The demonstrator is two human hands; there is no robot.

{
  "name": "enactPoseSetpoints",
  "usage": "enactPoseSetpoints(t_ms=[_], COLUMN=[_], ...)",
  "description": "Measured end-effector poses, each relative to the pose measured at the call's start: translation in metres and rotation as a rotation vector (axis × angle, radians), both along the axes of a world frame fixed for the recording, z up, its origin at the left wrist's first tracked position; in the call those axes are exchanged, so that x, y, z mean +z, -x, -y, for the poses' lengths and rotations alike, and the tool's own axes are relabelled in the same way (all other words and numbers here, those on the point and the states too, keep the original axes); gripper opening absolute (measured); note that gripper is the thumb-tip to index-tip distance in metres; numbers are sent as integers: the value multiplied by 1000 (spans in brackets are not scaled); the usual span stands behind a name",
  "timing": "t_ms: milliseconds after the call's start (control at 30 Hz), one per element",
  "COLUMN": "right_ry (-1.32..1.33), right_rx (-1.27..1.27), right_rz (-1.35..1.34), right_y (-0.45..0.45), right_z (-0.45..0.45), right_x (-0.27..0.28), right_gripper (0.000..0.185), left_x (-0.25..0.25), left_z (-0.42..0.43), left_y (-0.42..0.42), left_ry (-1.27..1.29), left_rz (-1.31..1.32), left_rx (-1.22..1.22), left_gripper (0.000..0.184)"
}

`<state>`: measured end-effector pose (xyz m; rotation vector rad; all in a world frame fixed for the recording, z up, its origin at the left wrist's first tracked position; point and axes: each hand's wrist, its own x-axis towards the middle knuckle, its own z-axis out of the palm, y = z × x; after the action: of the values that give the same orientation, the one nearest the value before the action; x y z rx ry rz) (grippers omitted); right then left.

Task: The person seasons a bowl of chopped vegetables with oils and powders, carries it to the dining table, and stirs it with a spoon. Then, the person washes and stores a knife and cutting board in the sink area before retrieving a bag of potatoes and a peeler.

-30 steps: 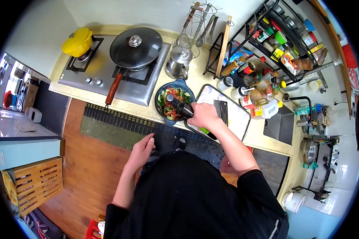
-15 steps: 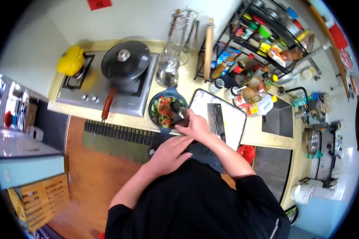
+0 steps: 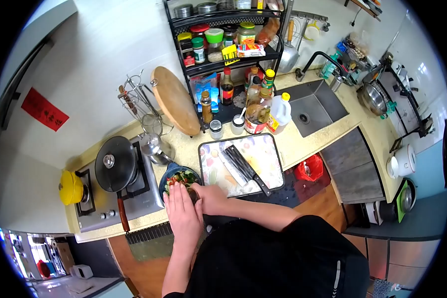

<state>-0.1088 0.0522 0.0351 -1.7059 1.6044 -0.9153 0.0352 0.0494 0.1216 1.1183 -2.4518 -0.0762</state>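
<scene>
Blue enamel-look pot (image 3: 163,184) with chopped vegetables (image 3: 186,176) sits before you on the counter (image 3: 299,149), right of the stove (image 3: 149,197) and left of the patterned tray (image 3: 263,155), where a cleaver (image 3: 242,167) lies. Your right hand (image 3: 211,199) grips a dark bottle (image 3: 193,195) at the pot's near right side. Your left hand (image 3: 183,211) extends straight, uncurled fingers over the pot's near part; whether they touch the bottle, I cannot tell.
</scene>
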Motion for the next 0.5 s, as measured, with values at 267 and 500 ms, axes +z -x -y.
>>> enactPoseSetpoints(t_ms=[267, 500], right_ry=[111, 132], right_rx=[-126, -339], right_rz=[145, 33], right_y=[22, 58], right_z=[-9, -5], right_x=[-3, 7], right_gripper=[53, 55], left_x=[6, 10], left_z=[-1, 19], left_y=[39, 68], left_ry=[30, -131], left_rz=[-166, -259], left_rx=[-110, -303], left_gripper=[52, 59])
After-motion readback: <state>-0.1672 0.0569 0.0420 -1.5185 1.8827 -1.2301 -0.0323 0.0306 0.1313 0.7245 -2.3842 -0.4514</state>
